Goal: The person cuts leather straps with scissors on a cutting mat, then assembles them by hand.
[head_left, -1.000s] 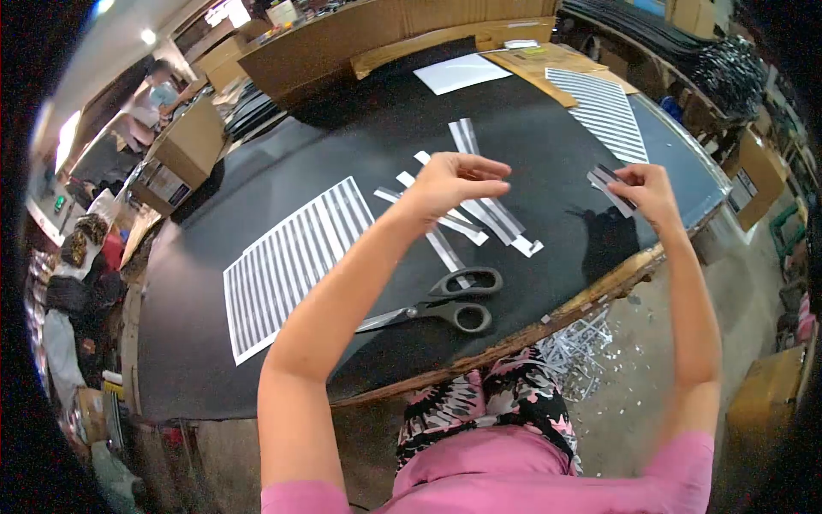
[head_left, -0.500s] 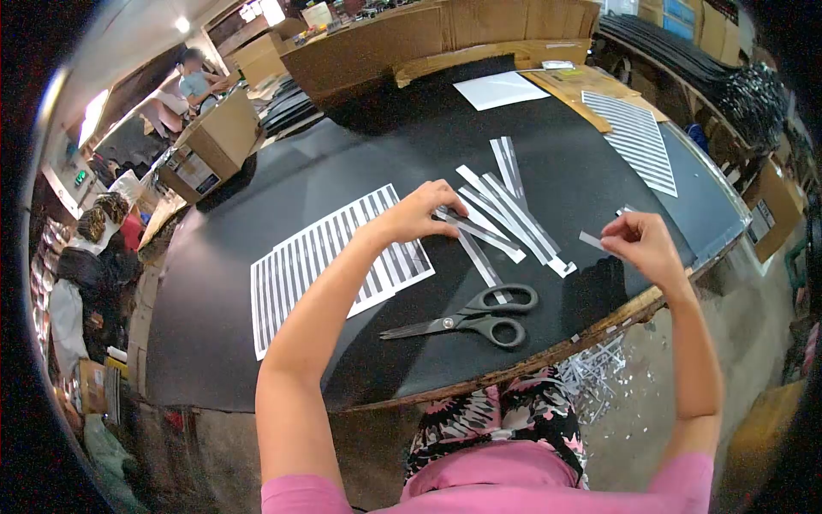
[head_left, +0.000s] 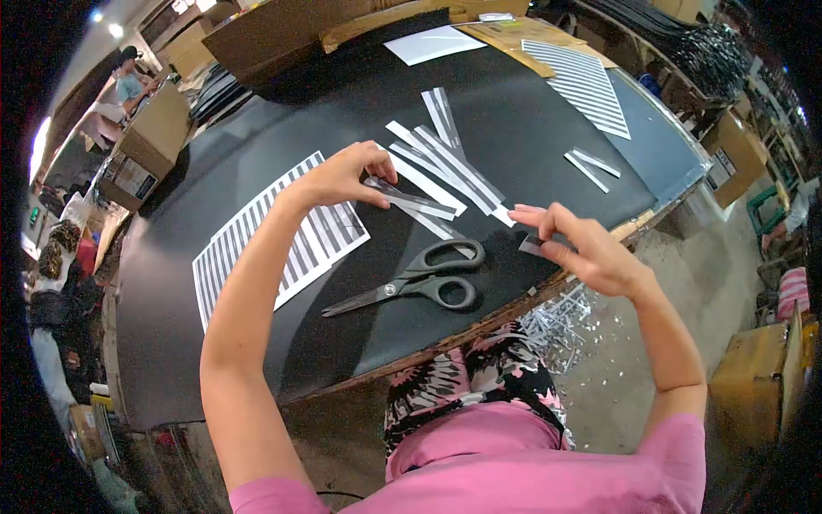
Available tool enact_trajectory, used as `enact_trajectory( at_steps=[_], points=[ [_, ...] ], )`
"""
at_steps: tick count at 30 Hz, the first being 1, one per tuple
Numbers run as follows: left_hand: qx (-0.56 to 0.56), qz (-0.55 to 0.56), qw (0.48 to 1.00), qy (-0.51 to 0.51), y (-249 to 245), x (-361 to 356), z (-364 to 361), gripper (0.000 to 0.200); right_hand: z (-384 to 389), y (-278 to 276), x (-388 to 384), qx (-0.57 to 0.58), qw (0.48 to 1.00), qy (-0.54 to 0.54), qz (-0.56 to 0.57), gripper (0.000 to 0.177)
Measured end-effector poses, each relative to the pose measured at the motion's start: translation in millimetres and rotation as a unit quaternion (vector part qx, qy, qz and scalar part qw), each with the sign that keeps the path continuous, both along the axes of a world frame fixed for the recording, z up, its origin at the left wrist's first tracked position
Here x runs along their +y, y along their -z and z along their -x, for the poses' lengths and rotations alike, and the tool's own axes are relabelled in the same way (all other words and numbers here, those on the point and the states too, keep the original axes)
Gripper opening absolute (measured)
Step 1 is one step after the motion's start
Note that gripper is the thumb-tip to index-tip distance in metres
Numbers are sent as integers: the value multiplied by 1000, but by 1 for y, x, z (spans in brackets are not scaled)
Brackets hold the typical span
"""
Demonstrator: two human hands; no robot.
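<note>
Strips point(head_left: 597, 162) released at far right were now set apart from the centre pile point(head_left: 479, 191). Right hand point(head_left: 591, 255), half-curled, met a scrap point(head_left: 531, 246), hold unclear; left hand point(head_left: 341, 177), fingers parted, spanned another strip point(head_left: 424, 204), hold unclear.

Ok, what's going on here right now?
A person is handling strips. The left hand is at one end of a strip, though its grip is unclear; the right hand holds a small piece near the table's front edge. More strips lie between the hands, and a pair lies beyond the right one. The scissors lie unheld; striped sheets lie under the left forearm, scraps on the floor.
</note>
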State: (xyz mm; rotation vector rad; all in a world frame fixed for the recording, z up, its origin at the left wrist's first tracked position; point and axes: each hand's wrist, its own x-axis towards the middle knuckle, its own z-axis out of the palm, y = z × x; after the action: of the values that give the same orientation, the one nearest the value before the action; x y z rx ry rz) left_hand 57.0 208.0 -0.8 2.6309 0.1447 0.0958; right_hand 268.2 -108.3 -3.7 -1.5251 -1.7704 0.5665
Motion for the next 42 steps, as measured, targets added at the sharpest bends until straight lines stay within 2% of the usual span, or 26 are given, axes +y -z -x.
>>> enact_trajectory(
  at_steps=[2,3,5,7,11,14,16,18,20,21,24,25,26,28,32,34,35,38,40,42],
  points=[
    [-1,40,999,-13,1,1,1,30,7,-4,-7,-51,998,40,25,32],
    [9,33,999,-8,1,2,0,31,5,0,-7,-50,998,40,25,32],
    [19,26,999,-2,0,4,-3,33,-4,10,-6,-16,999,33,-28,46],
    [125,56,990,-47,-4,3,-7,33,-4,8,-4,-19,999,28,-7,44],
    [131,54,988,-56,-6,1,-6,32,-6,13,3,-67,998,8,9,43],
    [112,28,993,-26,2,7,-3,30,-9,18,3,-56,998,8,22,43],
    [51,-6,999,6,3,6,-1,29,-6,17,-5,-64,998,14,19,43],
    [65,16,998,-13,2,4,0,28,-3,15,-18,-72,997,22,20,42],
    [75,36,996,-31,0,0,-1,28,-1,13,-35,-86,996,21,23,49],
    [87,55,993,-48,-1,-2,0,27,4,10,-44,-53,997,40,29,52],
    [80,82,992,-53,1,-2,2,25,4,1,-69,-72,997,26,30,49],
    [64,89,993,-41,3,-3,3,25,0,-2,-75,-57,998,22,29,36],
    [64,91,993,-40,5,-3,4,25,2,-5,-76,-57,998,23,30,36],
    [37,100,993,-41,7,-3,5,25,11,-12,-70,-38,997,51,-38,21],
    [34,109,991,-67,5,-10,10,24,21,-3,-54,-17,998,64,-12,22],
    [-7,72,994,-78,10,-12,13,21,19,8,-53,32,995,40,-80,19],
    [-13,97,992,-83,14,-11,14,19,18,8,-56,32,996,44,-77,19],
    [-28,91,992,-88,14,-14,15,18,9,2,-62,51,992,85,-74,14],
    [-26,92,991,-92,12,-16,14,17,5,1,-64,43,984,169,-34,12],
    [-56,152,979,-122,8,-19,11,17,-1,8,-52,41,974,214,-57,15]
  ],
)
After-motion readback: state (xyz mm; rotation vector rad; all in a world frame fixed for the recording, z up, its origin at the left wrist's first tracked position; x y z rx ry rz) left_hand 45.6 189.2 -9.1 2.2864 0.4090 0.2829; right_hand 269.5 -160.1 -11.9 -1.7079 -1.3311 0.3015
